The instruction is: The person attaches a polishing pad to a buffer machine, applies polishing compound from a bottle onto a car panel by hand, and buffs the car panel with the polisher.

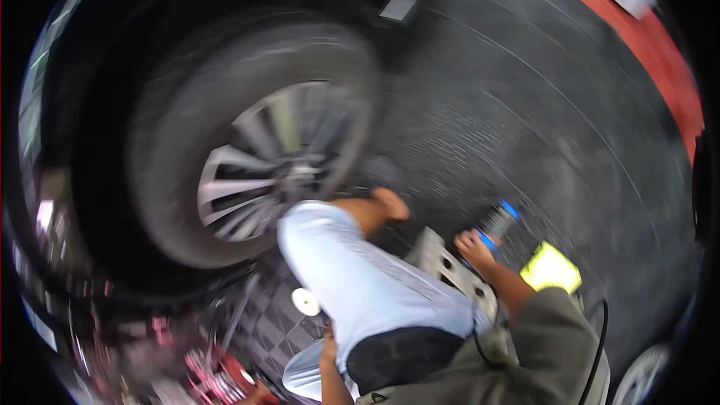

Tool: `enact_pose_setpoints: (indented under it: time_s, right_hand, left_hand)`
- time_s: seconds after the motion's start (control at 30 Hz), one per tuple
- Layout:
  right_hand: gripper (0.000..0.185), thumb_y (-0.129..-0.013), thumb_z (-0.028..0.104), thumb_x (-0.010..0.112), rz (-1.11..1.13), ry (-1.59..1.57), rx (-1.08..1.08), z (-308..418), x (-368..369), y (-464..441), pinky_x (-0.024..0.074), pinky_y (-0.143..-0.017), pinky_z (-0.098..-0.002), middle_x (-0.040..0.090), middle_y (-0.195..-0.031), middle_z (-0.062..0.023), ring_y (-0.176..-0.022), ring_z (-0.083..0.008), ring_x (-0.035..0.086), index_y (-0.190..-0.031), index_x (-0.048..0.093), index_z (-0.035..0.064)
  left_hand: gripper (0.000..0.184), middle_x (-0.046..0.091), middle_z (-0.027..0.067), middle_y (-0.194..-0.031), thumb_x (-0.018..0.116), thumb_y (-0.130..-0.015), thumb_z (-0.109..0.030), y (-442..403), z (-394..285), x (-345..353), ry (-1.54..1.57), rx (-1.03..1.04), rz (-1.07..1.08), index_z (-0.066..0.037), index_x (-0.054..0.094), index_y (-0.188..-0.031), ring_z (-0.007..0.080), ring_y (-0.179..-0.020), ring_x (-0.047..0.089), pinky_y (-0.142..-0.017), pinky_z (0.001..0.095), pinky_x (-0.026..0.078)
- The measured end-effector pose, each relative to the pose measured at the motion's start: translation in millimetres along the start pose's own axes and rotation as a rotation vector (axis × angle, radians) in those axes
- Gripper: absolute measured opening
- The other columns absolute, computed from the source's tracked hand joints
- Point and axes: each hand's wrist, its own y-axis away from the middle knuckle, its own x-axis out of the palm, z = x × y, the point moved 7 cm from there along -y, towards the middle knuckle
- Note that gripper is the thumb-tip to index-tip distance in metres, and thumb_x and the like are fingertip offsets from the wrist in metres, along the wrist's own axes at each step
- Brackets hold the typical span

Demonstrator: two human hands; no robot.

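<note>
My right hand (478, 247) is wrapped round the lower end of a dark bottle with a blue cap and a blue base (498, 222). The bottle is tilted just above or on the dark floor, to the right of the stool. Beside my thigh, my left hand (328, 346) is partly hidden by the light trousers, and its fingers are not clear. Close to it is a round white disc with a small dark centre (306, 301); I cannot tell whether the hand touches it. A car wheel (292, 172) with silver spokes stands in front of me, blurred by motion.
I sit on a grey stool with holes (457, 274). A bright yellow block or folded cloth (551, 268) lies near my right forearm. Blurred red equipment (225, 375) is at lower left. A red floor band (637, 37) edges the dark floor (540, 105).
</note>
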Motion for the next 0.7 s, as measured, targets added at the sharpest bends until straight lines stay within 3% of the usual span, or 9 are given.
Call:
enact_pose_setpoints:
  time_s: [0.13,0.27,0.3,0.4,0.43,0.47,0.5,0.6,0.7]
  right_hand:
    - [0.047,-0.092,0.030,0.045,0.196,-0.222,-0.304,19,48,-13,0.0111,-0.113,-0.0638,0.051,-0.138,-0.0104,-0.140,-0.0338,0.031,-0.135,0.049,0.0114]
    - [0.039,-0.094,0.033,0.039,0.447,-0.449,-0.292,27,110,-6,0.0235,-0.102,-0.0705,0.057,-0.126,-0.0126,-0.122,-0.0385,0.047,-0.127,0.049,0.0134]
    - [0.028,-0.093,0.032,0.038,0.246,-0.469,-0.259,26,120,-4,0.0327,-0.092,-0.0636,0.062,-0.112,-0.0100,-0.106,-0.0323,0.053,-0.112,0.056,0.0210]
    - [0.028,-0.092,0.037,0.041,0.176,-0.580,-0.204,51,220,1,0.0349,-0.090,-0.0621,0.059,-0.108,-0.0146,-0.108,-0.0360,0.050,-0.110,0.056,0.0218]
    - [0.032,-0.086,0.022,0.052,0.064,-0.476,-0.234,27,153,21,0.0417,-0.089,-0.0570,0.061,-0.111,-0.0135,-0.105,-0.0372,0.055,-0.117,0.055,0.0168]
    - [0.047,-0.080,0.008,0.063,-0.050,-0.366,-0.252,-10,33,41,0.0485,-0.088,-0.0519,0.063,-0.114,-0.0124,-0.102,-0.0384,0.061,-0.125,0.053,0.0117]
    - [0.076,-0.079,0.016,0.070,0.109,-0.213,-0.323,8,94,37,0.0414,-0.098,-0.0572,0.053,-0.134,-0.0110,-0.120,-0.0379,0.052,-0.144,0.030,0.0156]
    - [0.032,-0.092,0.041,0.042,-0.405,-0.289,0.128,10,237,27,0.0298,-0.098,-0.0641,0.057,-0.113,-0.0198,-0.116,-0.0421,0.045,-0.114,0.057,0.0232]
    - [0.042,-0.095,0.042,0.035,0.345,-0.361,-0.160,-4,202,21,0.0161,-0.109,-0.0614,0.051,-0.129,-0.0236,-0.125,-0.0451,0.039,-0.134,0.043,0.0309]
  left_hand:
    - [0.039,0.067,0.0055,-0.104,0.069,-0.086,-0.017,29,-10,9,-0.105,0.003,-0.092,-0.001,0.060,-0.120,0.0139,-0.096,0.063,-0.089,0.0270,0.049]
    - [0.035,0.067,0.0079,-0.109,0.067,-0.086,-0.010,-1,34,18,0.271,0.141,-0.119,-0.001,0.061,-0.120,0.0144,-0.103,0.061,-0.091,0.0261,0.049]
    - [0.033,0.067,0.0083,-0.110,0.066,-0.087,-0.009,-4,34,20,0.191,0.155,-0.133,0.000,0.061,-0.119,0.0152,-0.104,0.061,-0.092,0.0271,0.049]
    - [0.030,0.067,0.0094,-0.113,0.063,-0.089,-0.007,-6,39,27,0.120,0.131,-0.145,0.000,0.062,-0.119,0.0168,-0.105,0.061,-0.093,0.0288,0.048]
    - [0.030,0.067,0.0100,-0.114,0.062,-0.090,-0.008,-6,43,30,0.128,0.082,-0.147,-0.001,0.062,-0.118,0.0177,-0.105,0.061,-0.094,0.0295,0.048]
    - [0.030,0.067,0.0100,-0.114,0.062,-0.090,-0.008,-11,49,29,0.140,0.089,-0.153,-0.001,0.062,-0.118,0.0177,-0.105,0.061,-0.094,0.0295,0.048]
    - [0.030,0.067,0.0103,-0.114,0.062,-0.089,-0.009,-16,55,29,0.170,0.151,-0.121,-0.002,0.062,-0.118,0.0184,-0.106,0.061,-0.094,0.0302,0.048]
    - [0.031,0.067,0.0113,-0.114,0.065,-0.089,-0.019,-3,47,20,0.100,0.222,-0.215,-0.001,0.064,-0.114,0.0217,-0.106,0.061,-0.095,0.0337,0.047]
    - [0.035,0.067,0.0133,-0.111,0.064,-0.091,-0.028,5,47,19,0.071,0.204,-0.229,-0.003,0.064,-0.115,0.0232,-0.106,0.061,-0.095,0.0345,0.047]
